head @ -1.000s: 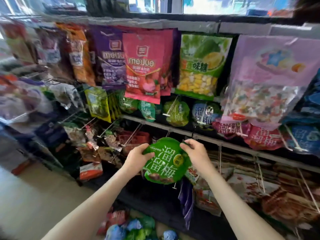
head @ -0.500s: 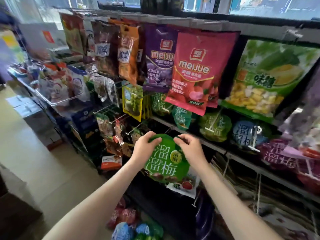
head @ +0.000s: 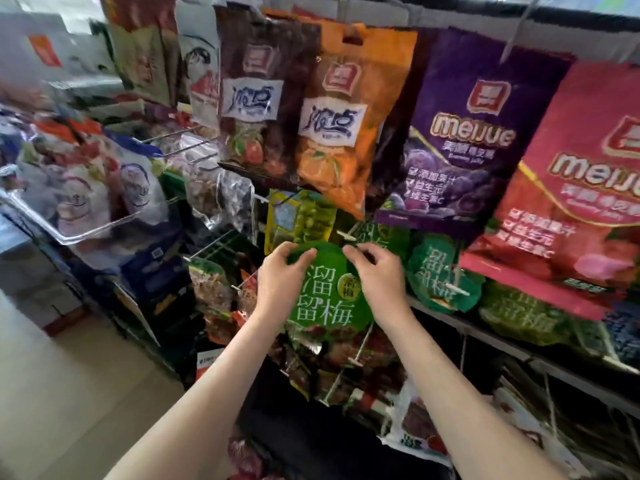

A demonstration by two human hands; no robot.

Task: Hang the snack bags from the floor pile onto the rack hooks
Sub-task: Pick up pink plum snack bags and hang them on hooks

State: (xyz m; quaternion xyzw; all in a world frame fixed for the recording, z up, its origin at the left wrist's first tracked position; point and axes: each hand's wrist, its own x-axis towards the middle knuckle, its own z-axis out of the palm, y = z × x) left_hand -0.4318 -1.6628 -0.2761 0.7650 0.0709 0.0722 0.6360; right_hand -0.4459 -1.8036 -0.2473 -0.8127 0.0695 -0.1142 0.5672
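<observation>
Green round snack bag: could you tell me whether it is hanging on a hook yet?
Cannot tell: left hand and right hand pinch the top of the green bag, hiding whether it is hooked.

Green snack bag (head: 325, 299): round, white characters, upright, front facing out, held by its top edge.
Rack hook (head: 345, 235): white-tipped, just above the bag, at 1 o'clock.
</observation>
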